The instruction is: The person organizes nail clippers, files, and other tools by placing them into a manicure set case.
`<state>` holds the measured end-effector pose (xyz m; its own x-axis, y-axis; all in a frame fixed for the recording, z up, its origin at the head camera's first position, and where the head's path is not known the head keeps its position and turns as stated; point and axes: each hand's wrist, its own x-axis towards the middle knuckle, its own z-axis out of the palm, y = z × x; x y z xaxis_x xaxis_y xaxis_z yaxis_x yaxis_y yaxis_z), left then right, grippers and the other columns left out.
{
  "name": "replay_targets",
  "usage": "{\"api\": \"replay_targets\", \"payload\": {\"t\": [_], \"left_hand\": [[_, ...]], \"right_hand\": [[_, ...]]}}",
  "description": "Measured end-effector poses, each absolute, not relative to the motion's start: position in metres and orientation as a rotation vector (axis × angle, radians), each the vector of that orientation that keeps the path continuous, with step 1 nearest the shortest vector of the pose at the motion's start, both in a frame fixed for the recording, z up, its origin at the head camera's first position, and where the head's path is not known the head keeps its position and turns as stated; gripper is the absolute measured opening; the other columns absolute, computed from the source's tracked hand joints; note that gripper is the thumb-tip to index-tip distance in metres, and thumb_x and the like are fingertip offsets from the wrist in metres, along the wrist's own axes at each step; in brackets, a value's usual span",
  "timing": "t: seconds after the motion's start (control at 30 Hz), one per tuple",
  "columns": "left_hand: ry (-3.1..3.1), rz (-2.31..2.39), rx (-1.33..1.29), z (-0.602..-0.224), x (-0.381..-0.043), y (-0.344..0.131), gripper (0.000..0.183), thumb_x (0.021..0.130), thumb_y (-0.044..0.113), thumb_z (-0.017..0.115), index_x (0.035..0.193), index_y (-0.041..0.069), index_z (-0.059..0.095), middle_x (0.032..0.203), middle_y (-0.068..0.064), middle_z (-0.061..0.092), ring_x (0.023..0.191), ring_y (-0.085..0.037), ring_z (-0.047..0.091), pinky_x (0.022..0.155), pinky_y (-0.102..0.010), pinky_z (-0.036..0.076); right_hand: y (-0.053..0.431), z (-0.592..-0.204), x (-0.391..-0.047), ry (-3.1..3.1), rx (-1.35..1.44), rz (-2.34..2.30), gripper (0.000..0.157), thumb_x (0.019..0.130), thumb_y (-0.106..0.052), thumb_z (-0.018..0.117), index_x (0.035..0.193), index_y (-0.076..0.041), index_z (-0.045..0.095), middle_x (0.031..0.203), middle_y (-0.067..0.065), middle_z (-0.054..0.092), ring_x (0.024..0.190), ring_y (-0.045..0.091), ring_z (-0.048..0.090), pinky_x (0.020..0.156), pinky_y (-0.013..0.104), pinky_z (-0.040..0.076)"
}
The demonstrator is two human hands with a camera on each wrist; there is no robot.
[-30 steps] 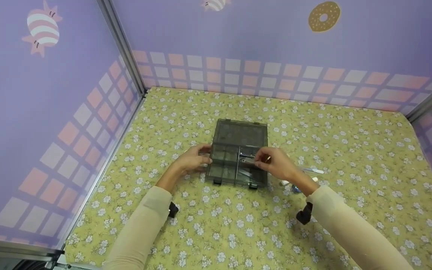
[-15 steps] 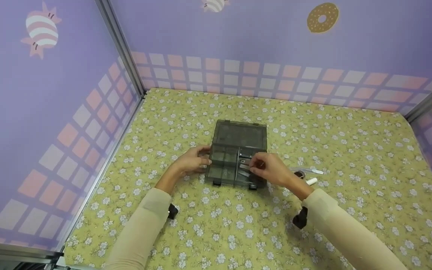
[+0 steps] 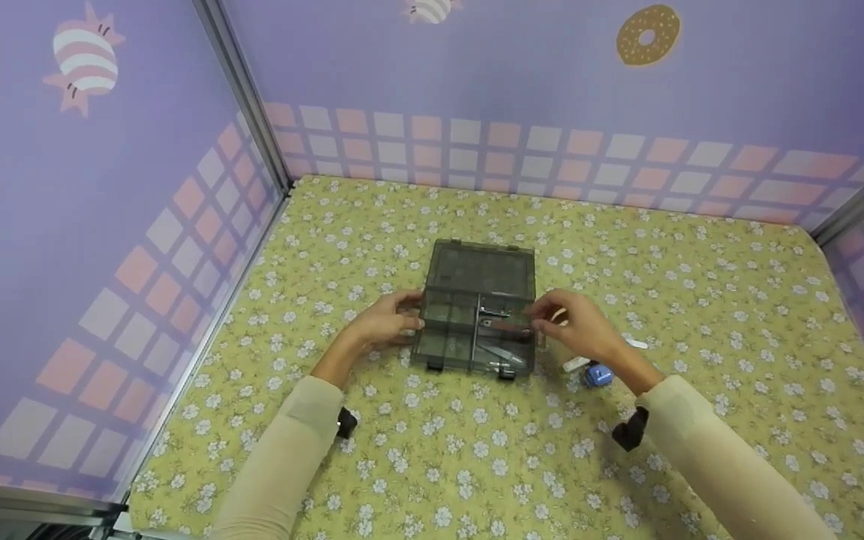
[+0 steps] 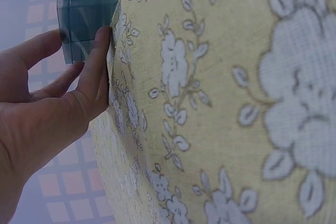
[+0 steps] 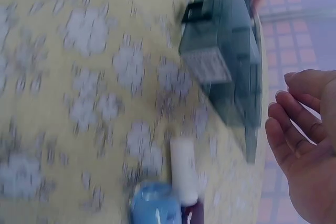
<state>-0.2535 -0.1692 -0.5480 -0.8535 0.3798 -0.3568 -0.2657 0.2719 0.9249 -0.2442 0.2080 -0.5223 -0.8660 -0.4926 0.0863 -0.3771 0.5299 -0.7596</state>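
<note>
Right hand (image 3: 574,326): just beside the right edge of the compartment box (image 3: 481,268); its fingers curve loosely, and from its wrist I see a gap between thumb and fingertips.
Left hand (image 3: 383,321): at the box's left side, relaxed fingers resting their tips against the wall.
Compartment box: see-through dark grey, lying between the two hands, a flat panel at its far end and divided compartments nearer the person; a white label (image 5: 207,65) shows on one outer wall.
Inside the box: a shiny metal tool (image 3: 493,312) in the right-hand column, too small for me to name, and a pale strip (image 3: 503,352) nearer the box's front edge.
Right of the box: a blue-topped item (image 3: 598,375); a white cylinder (image 5: 182,169) next to it, with a dark red piece (image 5: 193,214) at one end; farther out, a slim white item (image 3: 636,343) partly behind the right arm.
Under the box: yellow cloth (image 3: 417,465) printed with white flowers.
Beyond the box: a lilac wall (image 3: 514,67) with pink and white squares.
</note>
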Motion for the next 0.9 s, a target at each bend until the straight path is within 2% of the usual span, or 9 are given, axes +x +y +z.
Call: {"api": "replay_targets", "payload": {"t": [0.27,0.53,0.9], "left_hand": [[2.003,1.642,0.081,-0.549,-0.253,-0.169,0.072,0.103,0.004,0.067,0.166,0.008,0.033,0.162,-0.021,0.040,0.142,-0.036,0.052,0.105,-0.049,0.054],[2.059,1.611,0.159,-0.550,-0.255,-0.167,0.071,0.102,0.003,0.065,0.165,0.002,0.032,0.164,-0.019,0.039,0.152,-0.037,0.038,0.113,-0.049,0.047],[2.059,1.613,0.147,-0.548,-0.255,-0.167,0.071,0.103,0.003,0.065,0.166,0.004,0.032,0.164,-0.019,0.039,0.151,-0.037,0.039,0.111,-0.050,0.049]], "right_hand": [[0.251,-0.535,-0.249,2.697,-0.664,-1.226,0.020,0.103,-0.005,0.069,0.120,0.005,0.071,0.112,0.016,0.071,0.099,0.028,0.068,0.088,0.049,0.058],[0.287,-0.551,-0.249,2.756,-0.562,-1.200,0.019,0.100,-0.004,0.073,0.116,0.006,0.073,0.108,0.017,0.070,0.098,0.030,0.068,0.085,0.040,0.060],[0.317,-0.564,-0.239,2.833,-0.502,-1.051,0.015,0.098,0.000,0.074,0.112,0.004,0.075,0.105,0.017,0.068,0.094,0.030,0.067,0.081,0.041,0.057]]}}
